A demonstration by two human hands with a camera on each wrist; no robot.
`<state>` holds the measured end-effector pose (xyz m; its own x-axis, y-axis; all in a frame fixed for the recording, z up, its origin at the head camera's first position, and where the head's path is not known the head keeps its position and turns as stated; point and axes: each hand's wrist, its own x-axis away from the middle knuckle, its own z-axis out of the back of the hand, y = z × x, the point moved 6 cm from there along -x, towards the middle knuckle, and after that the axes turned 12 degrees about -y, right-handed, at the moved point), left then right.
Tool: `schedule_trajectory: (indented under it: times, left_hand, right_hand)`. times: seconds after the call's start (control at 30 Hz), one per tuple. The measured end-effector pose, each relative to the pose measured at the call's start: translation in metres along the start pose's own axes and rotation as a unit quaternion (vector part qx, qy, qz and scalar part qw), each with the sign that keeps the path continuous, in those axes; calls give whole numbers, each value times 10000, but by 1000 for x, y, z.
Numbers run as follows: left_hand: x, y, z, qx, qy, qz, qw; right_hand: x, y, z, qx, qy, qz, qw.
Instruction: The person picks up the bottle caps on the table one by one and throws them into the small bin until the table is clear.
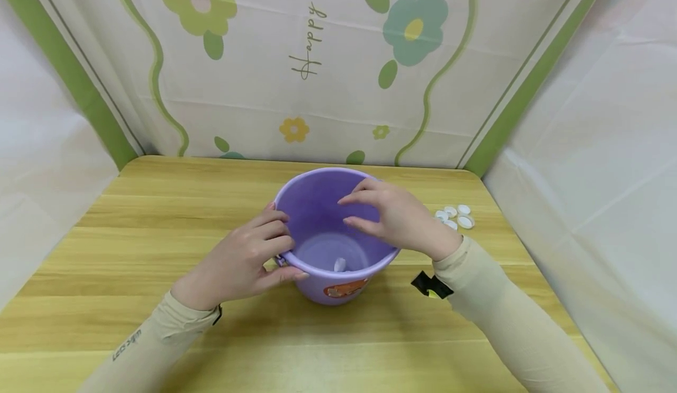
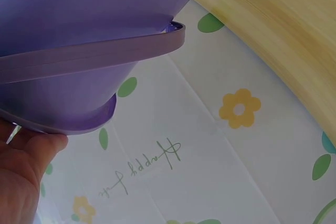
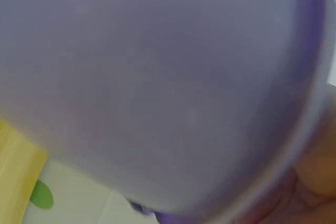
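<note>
A purple bucket [image 1: 328, 287] with an orange label stands on the table. My left hand [image 1: 245, 258] grips its left rim, fingers over the edge and thumb along the outside near the front. In the left wrist view, that hand [image 2: 26, 166] is at the rim, and the bucket's handle [image 2: 94, 59] crosses the outer wall. My right hand [image 1: 394, 214] reaches over the right rim, thumb and fingers spread apart above the opening with nothing between them. Inside, a small whitish piece [image 1: 340, 264] shows at the bottom near the front wall. The bucket wall [image 3: 157, 87] fills most of the right wrist view.
Several white bottle caps [image 1: 465, 221] lie on the wooden table [image 1: 158, 217] right of the bucket, close behind my right wrist. A flowered cloth [image 1: 338, 99] hangs along the table's back edge, and pale sheets [image 1: 592, 164] flank both sides.
</note>
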<state>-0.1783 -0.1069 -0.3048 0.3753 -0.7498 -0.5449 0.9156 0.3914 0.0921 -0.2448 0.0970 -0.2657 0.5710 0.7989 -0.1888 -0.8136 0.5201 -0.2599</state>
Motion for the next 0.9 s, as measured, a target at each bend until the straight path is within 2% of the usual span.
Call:
schedule_trajectory:
  times: [0.2, 0.37, 0.5, 0.7, 0.9]
  left_hand:
    - [0, -1, 0, 63, 16, 23, 10000]
    - [0, 0, 0, 69, 36, 18, 10000]
    - [0, 0, 0, 86, 54, 0, 9999]
    - [-2, 1, 0, 50, 111, -52, 9999]
    - [-1, 1, 0, 1, 90, -22, 10000]
  right_hand:
    - [13, 13, 21, -206, 394, -198, 9988]
    - [28, 27, 37, -138, 758, -247, 9967]
    - [43, 43, 47, 0, 973, -491, 9940]
    - [70, 77, 56, -80, 988, -1237, 9874]
    - [106, 129, 43, -352, 596, -2247, 9720]
